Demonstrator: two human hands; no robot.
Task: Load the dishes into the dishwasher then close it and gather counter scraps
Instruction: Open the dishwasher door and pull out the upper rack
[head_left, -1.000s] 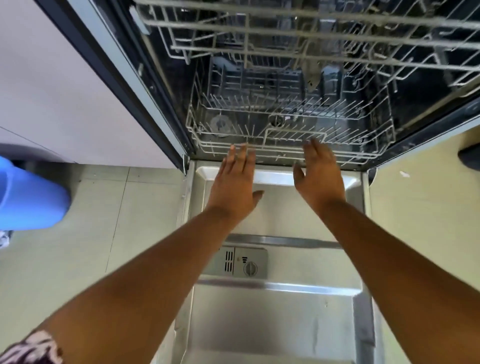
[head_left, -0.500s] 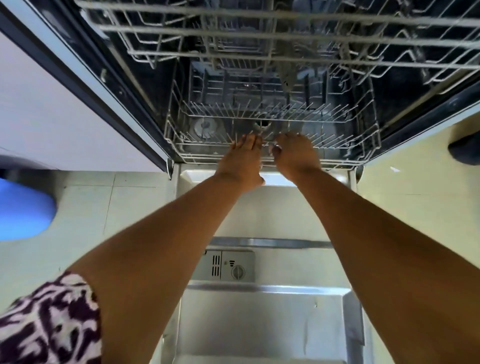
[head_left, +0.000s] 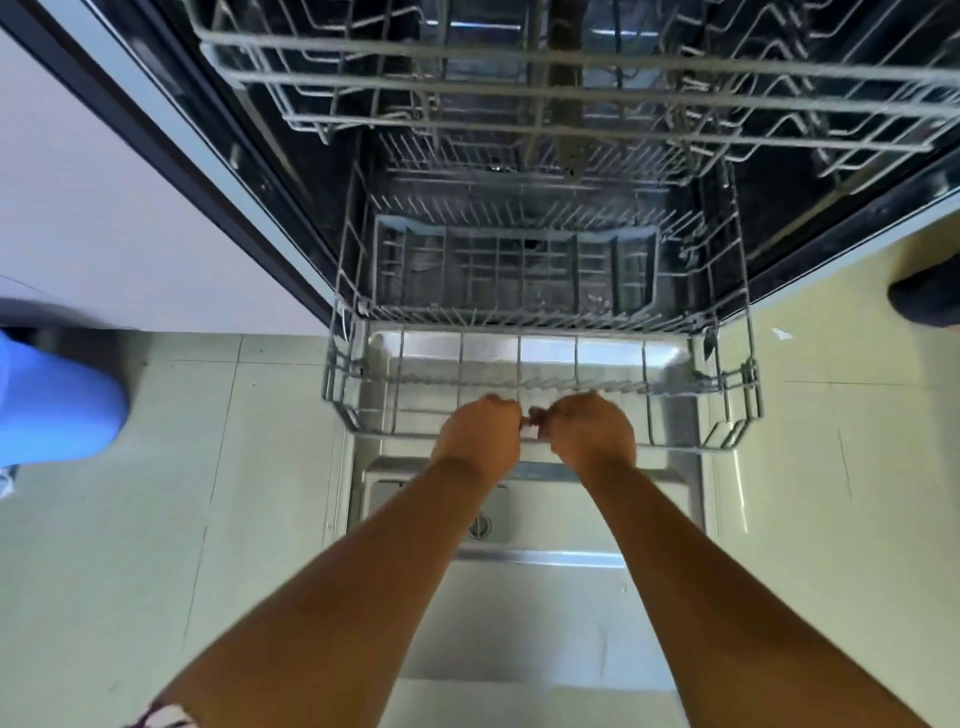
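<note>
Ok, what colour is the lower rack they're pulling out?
Grey wire, the lower rack, empty. Seen in the head view, with both hands gripping its front edge.

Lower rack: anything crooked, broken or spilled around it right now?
Nothing stands out. The lower rack sits level, partly out over the open door, with both hands gripping its front rail. It holds no dishes. One small white scrap lies on the floor to its right.

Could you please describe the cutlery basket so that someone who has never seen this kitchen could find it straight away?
Start at the open dishwasher and find the lower rack, partly out over the lowered door, its front rail gripped by the left hand and right hand. The cutlery basket sits at its back. Unlike the thin wire around it, it is a grey gridded box.
</note>
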